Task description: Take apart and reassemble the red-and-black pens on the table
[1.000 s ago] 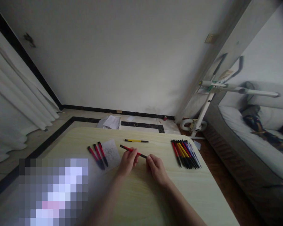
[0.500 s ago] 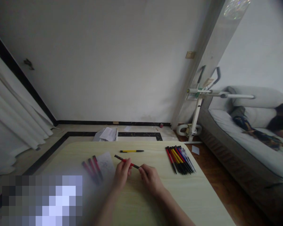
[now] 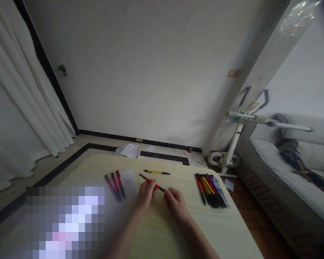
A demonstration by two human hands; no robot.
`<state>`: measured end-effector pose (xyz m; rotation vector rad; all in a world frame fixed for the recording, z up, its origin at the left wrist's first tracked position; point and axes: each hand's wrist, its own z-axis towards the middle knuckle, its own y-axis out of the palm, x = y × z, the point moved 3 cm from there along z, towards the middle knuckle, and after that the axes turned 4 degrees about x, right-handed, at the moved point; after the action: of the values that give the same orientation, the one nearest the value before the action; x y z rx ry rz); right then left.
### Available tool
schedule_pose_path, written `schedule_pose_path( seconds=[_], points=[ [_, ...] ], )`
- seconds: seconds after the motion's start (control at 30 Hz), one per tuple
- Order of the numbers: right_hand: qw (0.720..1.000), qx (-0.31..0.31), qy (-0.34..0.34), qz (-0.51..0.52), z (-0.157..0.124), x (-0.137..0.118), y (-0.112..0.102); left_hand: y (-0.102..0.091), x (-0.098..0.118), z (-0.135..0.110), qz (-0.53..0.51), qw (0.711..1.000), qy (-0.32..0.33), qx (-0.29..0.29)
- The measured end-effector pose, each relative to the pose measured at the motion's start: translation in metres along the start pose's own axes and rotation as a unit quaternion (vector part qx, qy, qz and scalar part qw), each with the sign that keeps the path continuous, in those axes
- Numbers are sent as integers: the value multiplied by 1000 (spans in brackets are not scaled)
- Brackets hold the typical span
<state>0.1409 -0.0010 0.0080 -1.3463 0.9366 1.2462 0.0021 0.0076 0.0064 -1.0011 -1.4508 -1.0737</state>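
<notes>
Both my hands hold one red pen with black ends (image 3: 152, 182) just above the light wooden table (image 3: 226, 223). My left hand (image 3: 146, 194) pinches its middle, and my right hand (image 3: 175, 202) closes on the black end nearest me. Three red pens (image 3: 115, 185) lie side by side to the left, beside a small sheet of paper with a drawing (image 3: 129, 181). A yellow pen (image 3: 157, 172) lies alone beyond my hands. A row of several red, yellow, black and blue pens (image 3: 211, 185) lies to the right.
A blurred-out patch (image 3: 64, 223) covers the table's near left. Papers (image 3: 129, 151) lie on the floor past the table's far edge. White curtains (image 3: 18, 118) hang at left. An exercise bike (image 3: 237, 140) and a grey sofa (image 3: 294, 172) stand at right.
The head camera has shifted, so everything sits differently in the frame. My hands keep the same grip on the red pen and have stayed in the same spot on the table.
</notes>
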Motion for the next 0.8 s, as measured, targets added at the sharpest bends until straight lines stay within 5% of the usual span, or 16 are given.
schedule_pose_path(
  seconds=[0.43,0.8],
  points=[
    [989,75,59,116,5,10,-9,-11,3,8,-63,997,1,37],
    [993,113,-2,22,5,4,-10,-10,-1,10,-102,995,1,8]
  ],
)
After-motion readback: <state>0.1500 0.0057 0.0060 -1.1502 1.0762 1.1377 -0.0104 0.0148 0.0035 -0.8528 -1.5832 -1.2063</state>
